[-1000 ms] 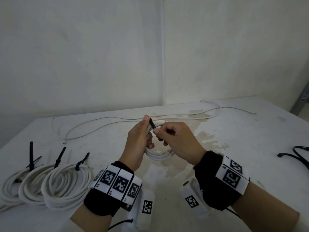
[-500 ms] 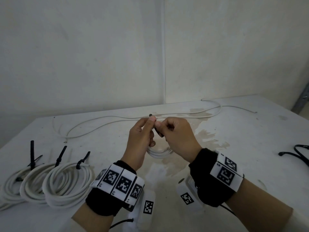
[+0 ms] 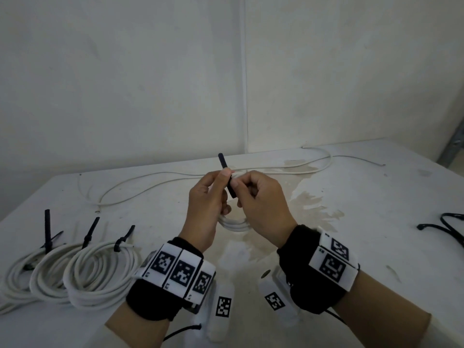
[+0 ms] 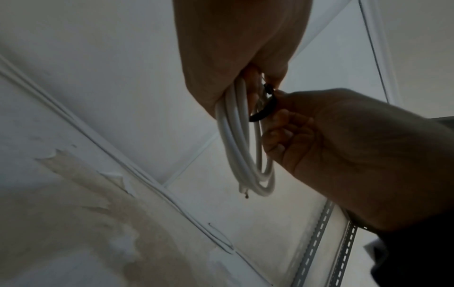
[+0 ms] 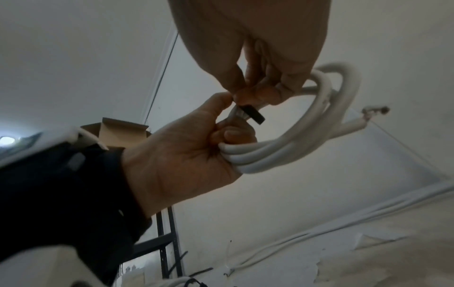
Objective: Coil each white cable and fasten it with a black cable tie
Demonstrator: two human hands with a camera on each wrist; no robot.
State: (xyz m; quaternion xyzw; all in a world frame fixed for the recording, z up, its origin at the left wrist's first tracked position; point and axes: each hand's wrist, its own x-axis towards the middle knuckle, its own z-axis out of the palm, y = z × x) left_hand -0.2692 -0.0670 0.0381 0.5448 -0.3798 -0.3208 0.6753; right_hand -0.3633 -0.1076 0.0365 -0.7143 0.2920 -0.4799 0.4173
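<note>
Above the table's middle, my left hand (image 3: 221, 182) grips a small white cable coil (image 3: 233, 224), its fingers curled round the strands (image 5: 236, 155). A black cable tie (image 3: 227, 177) wraps the coil's top and its tail sticks up past my fingers. My right hand (image 3: 241, 187) pinches the tie between thumb and forefinger, touching my left thumb. In the left wrist view the coil (image 4: 240, 147) hangs below my left hand (image 4: 260, 77), the tie (image 4: 263, 110) loops beside it, and the right hand (image 4: 282, 108) holds the tie. The right wrist view shows the tie (image 5: 253, 115) under my right hand (image 5: 243, 93).
Three tied white coils (image 3: 100, 272) lie in a row at the front left, their black tie tails upright. A long loose white cable (image 3: 175, 179) runs across the back of the table. More black ties (image 3: 447, 224) lie at the right edge. White walls stand close behind.
My hands have drawn together at the coil's top. The tie's tail now stands much higher above my fingers than half a second ago.
</note>
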